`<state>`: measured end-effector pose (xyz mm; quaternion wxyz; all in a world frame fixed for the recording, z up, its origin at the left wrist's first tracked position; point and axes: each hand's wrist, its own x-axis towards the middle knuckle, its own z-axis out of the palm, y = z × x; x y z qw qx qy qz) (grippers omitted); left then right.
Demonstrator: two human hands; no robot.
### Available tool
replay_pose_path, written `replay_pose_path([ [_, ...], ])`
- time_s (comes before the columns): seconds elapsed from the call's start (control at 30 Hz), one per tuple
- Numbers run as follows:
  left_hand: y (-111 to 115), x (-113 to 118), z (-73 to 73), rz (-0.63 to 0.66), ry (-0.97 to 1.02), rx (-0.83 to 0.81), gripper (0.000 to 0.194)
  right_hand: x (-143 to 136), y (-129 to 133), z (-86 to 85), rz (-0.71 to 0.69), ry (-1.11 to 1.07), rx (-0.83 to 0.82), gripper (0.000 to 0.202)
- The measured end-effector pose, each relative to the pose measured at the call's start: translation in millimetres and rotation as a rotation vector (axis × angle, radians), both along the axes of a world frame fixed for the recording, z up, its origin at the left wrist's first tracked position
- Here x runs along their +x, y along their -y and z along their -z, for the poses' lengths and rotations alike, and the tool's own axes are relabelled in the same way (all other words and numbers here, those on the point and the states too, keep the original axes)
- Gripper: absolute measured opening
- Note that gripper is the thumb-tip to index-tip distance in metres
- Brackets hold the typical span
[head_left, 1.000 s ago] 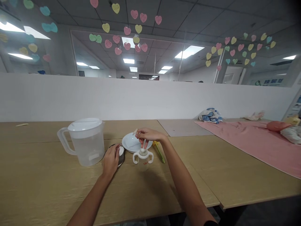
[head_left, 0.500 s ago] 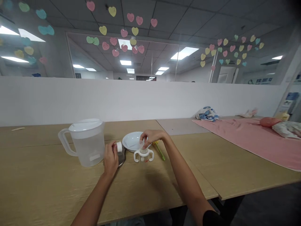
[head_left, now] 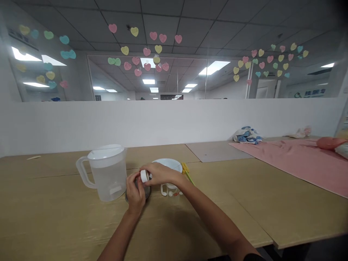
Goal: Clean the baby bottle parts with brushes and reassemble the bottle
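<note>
My left hand (head_left: 136,194) is closed round a small white cap or ring (head_left: 144,176), held above a dark, round-edged item (head_left: 147,193) on the table. From the right, my right hand (head_left: 159,174) reaches over with its fingers at the same white piece. Partly hidden under my right wrist stands a clear baby bottle (head_left: 174,192) with white handles. Behind the hands lies a white plate (head_left: 174,164). A yellow and green brush (head_left: 188,172) rests to the right of the plate.
A large translucent pitcher (head_left: 108,177) stands left of my hands on the wooden table (head_left: 67,217). To the right lie a pink cloth (head_left: 293,159) and a crumpled blue and white cloth (head_left: 247,135). A white wall (head_left: 168,123) runs behind the table.
My right hand has left the top of the bottle and moved left to the white piece at my left hand. The camera view has shifted slightly.
</note>
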<state>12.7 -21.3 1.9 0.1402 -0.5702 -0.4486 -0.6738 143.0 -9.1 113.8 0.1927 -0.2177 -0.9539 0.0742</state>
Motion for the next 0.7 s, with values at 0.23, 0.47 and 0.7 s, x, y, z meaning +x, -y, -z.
replay_pose_path([
  [0.23,-3.2,-1.8,1.3,0.017,-0.109,-0.051,0.033,-2.5,2.7,4.0,0.148,0.014,0.132,0.033],
  [0.47,-6.5,-6.5,4.5,0.011,-0.117,-0.159,0.038,-8.5,13.7,6.9,0.216,0.106,0.255,0.032],
  [0.7,-6.2,-12.1,1.4,0.039,-0.004,-0.307,0.015,-15.5,24.7,2.8,0.309,0.182,0.385,0.02],
])
